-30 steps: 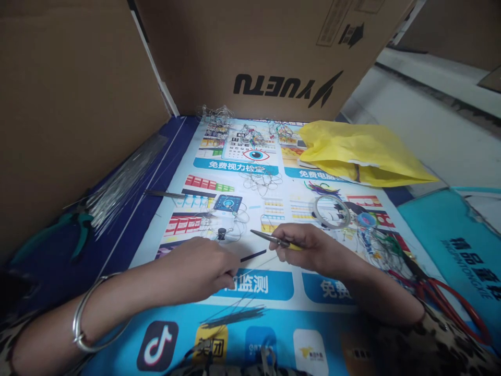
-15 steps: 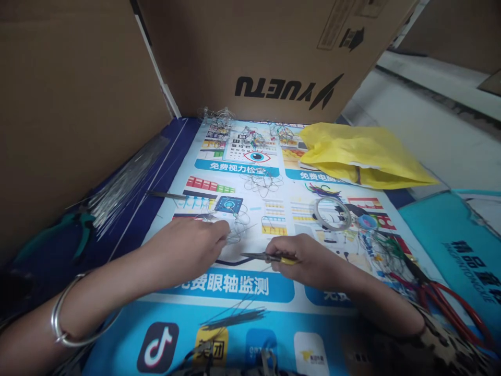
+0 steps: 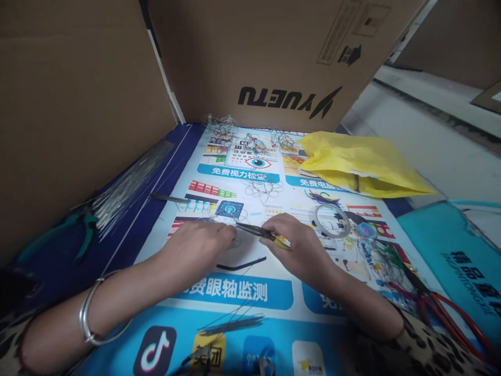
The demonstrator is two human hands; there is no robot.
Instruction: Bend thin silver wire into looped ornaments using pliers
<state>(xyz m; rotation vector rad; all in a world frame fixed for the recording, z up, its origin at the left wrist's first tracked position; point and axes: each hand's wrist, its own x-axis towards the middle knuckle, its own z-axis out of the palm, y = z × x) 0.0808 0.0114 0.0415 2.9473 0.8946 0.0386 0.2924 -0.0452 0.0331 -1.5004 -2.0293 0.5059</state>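
Observation:
My left hand (image 3: 198,245) rests on the printed poster mat (image 3: 242,292), fingers pinched on a small wire piece I cannot make out clearly. My right hand (image 3: 293,245) grips yellow-handled needle-nose pliers (image 3: 258,232), whose tips point left and meet my left fingertips. A short black tube piece (image 3: 240,265) lies curved on the mat just below both hands. Tangled wire loops (image 3: 262,185) lie farther back.
Cardboard walls (image 3: 78,89) stand left and behind. A bundle of straight wires (image 3: 129,183) and green-handled pliers (image 3: 74,230) lie at left. A yellow bag (image 3: 360,164), a tape ring (image 3: 332,219), red-handled tools (image 3: 450,310) and dark wire pieces (image 3: 230,325) surround the hands.
My left hand moved up and away from the black tube to a wire piece. My right hand brought the pliers up and left until the tips reached the left fingertips.

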